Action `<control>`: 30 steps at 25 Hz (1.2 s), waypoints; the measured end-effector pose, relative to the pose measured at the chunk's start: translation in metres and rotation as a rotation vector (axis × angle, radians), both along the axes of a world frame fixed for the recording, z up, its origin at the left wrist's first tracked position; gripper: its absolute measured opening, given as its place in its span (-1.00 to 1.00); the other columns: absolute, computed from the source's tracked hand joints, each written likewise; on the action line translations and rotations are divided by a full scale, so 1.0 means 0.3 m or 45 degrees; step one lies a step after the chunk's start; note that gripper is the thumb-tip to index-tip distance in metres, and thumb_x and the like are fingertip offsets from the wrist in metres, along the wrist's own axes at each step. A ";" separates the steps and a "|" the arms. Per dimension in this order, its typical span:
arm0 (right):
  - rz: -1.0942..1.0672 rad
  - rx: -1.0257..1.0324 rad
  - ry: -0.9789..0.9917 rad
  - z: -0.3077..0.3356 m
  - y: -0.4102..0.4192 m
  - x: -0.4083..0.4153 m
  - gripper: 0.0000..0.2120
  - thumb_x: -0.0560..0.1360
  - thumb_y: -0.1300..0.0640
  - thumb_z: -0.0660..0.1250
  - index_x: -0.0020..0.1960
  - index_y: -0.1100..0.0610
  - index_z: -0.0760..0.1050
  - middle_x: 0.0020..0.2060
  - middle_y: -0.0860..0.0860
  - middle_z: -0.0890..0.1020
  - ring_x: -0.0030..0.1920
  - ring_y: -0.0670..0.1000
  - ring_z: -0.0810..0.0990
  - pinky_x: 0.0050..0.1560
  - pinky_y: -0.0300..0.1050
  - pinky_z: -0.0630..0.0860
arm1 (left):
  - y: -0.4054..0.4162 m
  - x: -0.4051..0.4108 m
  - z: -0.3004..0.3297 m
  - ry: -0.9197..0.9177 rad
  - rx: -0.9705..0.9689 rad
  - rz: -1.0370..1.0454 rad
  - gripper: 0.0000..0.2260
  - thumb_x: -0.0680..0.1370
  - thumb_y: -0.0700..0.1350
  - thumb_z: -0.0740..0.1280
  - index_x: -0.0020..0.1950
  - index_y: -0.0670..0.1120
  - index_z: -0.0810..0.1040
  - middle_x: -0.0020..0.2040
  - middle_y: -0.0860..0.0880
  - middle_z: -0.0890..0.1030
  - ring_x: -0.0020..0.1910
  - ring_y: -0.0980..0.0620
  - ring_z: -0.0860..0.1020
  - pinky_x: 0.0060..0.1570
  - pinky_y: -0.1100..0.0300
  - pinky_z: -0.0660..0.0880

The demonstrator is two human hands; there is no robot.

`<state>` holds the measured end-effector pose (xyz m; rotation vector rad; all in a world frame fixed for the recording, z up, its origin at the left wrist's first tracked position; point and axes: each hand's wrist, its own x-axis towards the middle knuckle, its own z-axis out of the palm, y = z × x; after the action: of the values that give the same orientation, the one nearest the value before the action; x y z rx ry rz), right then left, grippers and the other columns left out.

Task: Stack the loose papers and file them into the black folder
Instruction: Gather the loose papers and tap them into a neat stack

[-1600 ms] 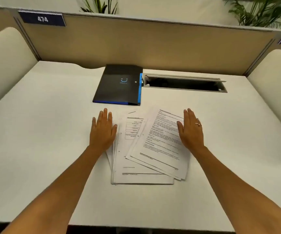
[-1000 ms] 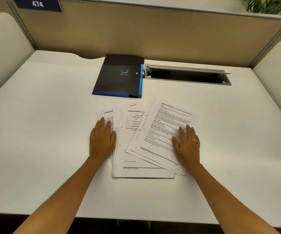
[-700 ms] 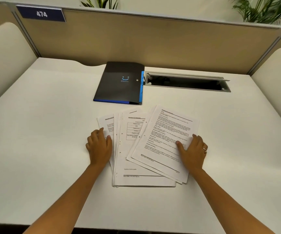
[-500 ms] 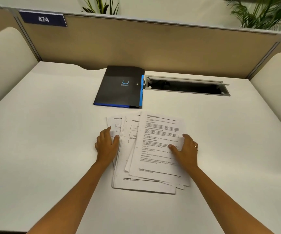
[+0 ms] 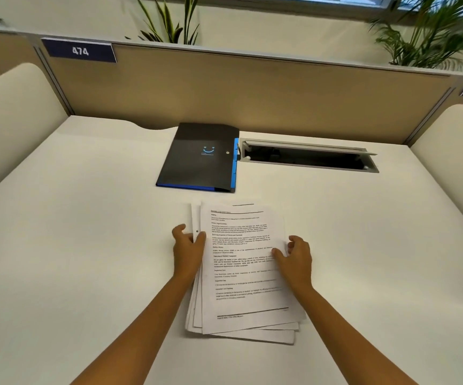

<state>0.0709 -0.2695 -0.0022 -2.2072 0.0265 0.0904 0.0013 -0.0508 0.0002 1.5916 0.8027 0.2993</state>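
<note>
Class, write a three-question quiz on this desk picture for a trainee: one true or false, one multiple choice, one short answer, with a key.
1. True or false: the folder lies shut on the desk.
2. Where are the papers? A) inside the folder B) on the desk, nearer the person than the folder C) in the cable slot
3. Which sides of the papers do the left hand and the right hand grip?

Key: 1 true. 2 B. 3 The left hand grips the left edge, the right hand the right edge.
</note>
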 end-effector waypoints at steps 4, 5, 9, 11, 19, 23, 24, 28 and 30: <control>-0.035 0.110 0.240 0.021 -0.002 0.016 -0.48 0.42 0.08 0.42 0.30 0.22 0.35 0.00 0.06 0.53 0.01 0.09 0.54 0.01 -0.10 0.45 | -0.005 -0.032 -0.009 0.015 -0.260 -0.389 -0.70 0.53 -0.06 0.35 0.25 -0.04 0.47 0.22 -0.11 0.60 0.05 -0.01 0.62 0.00 0.11 0.57; -0.043 0.157 0.300 0.022 -0.006 0.023 -0.48 0.42 0.07 0.42 0.30 0.21 0.36 0.00 0.03 0.51 0.02 0.09 0.54 0.04 -0.07 0.48 | -0.004 -0.031 0.000 0.003 -0.293 -0.445 -0.72 0.52 -0.09 0.36 0.23 -0.03 0.50 0.19 -0.10 0.62 0.02 0.01 0.64 -0.05 0.14 0.60; 0.016 0.464 0.490 0.070 -0.032 0.058 -0.57 0.39 -0.02 0.46 0.11 0.23 0.52 0.05 0.07 0.65 0.00 0.11 0.63 0.01 0.05 0.58 | 0.027 -0.001 0.103 -0.118 -0.402 -0.506 -0.71 0.47 -0.07 0.42 0.18 -0.01 0.54 0.04 -0.07 0.69 -0.06 -0.04 0.69 -0.19 0.10 0.64; 0.151 0.626 0.514 0.146 -0.036 0.076 -0.57 0.36 -0.08 0.46 0.10 0.17 0.56 0.05 0.07 0.68 -0.01 0.08 0.66 -0.05 -0.01 0.58 | 0.049 0.026 0.184 -0.204 -0.405 -0.532 -0.69 0.43 -0.03 0.44 0.16 -0.01 0.55 0.02 -0.09 0.70 -0.06 -0.11 0.69 -0.17 0.02 0.65; 0.389 0.864 0.097 0.475 0.010 0.106 -0.70 0.30 0.00 0.50 0.02 -0.03 0.61 -0.02 0.05 0.71 -0.03 0.15 0.68 -0.08 0.12 0.64 | 0.054 0.097 0.465 -0.493 -0.095 -0.648 -0.76 0.35 0.05 0.45 -0.01 0.25 0.60 -0.04 0.09 0.70 0.02 -0.06 0.65 -0.08 -0.04 0.64; 0.425 0.873 0.002 0.533 0.019 0.083 -0.75 0.29 0.01 0.52 -0.03 -0.02 0.64 -0.09 0.01 0.73 -0.04 0.12 0.68 -0.08 0.06 0.65 | 0.051 0.098 0.493 -0.587 -0.104 -0.648 -0.75 0.33 0.16 0.45 -0.01 0.25 0.60 -0.06 0.11 0.70 0.02 -0.05 0.65 -0.04 -0.09 0.63; 0.436 0.860 -0.012 0.540 0.020 0.077 -0.75 0.30 -0.01 0.49 -0.03 -0.03 0.64 -0.11 -0.01 0.73 -0.05 0.11 0.68 -0.10 0.04 0.65 | 0.050 0.098 0.499 -0.601 -0.095 -0.670 -0.71 0.30 0.24 0.45 -0.01 0.26 0.60 -0.08 0.13 0.70 0.01 -0.02 0.65 -0.09 -0.02 0.64; 0.373 0.824 -0.057 0.575 0.036 0.070 -0.73 0.39 -0.20 0.34 -0.05 -0.05 0.60 -0.18 -0.01 0.70 -0.12 0.07 0.67 -0.18 -0.02 0.64 | 0.050 0.121 0.537 -0.597 -0.073 -0.648 -0.78 0.42 0.25 0.26 -0.08 0.21 0.61 -0.19 0.10 0.69 -0.13 0.02 0.67 -0.23 0.12 0.60; 0.341 0.835 -0.066 0.600 0.042 0.075 -0.60 0.36 -0.35 0.21 -0.11 -0.08 0.61 -0.25 -0.05 0.70 -0.20 0.00 0.68 -0.22 -0.08 0.63 | 0.051 0.140 0.562 -0.586 -0.073 -0.616 -0.68 0.46 0.26 0.15 -0.12 0.12 0.61 -0.23 0.04 0.67 -0.20 0.01 0.66 -0.27 0.18 0.59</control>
<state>0.0932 -0.2571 0.1776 -1.5455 -0.2897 0.1649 0.0432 -0.0356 0.1690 1.5279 0.0649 0.2715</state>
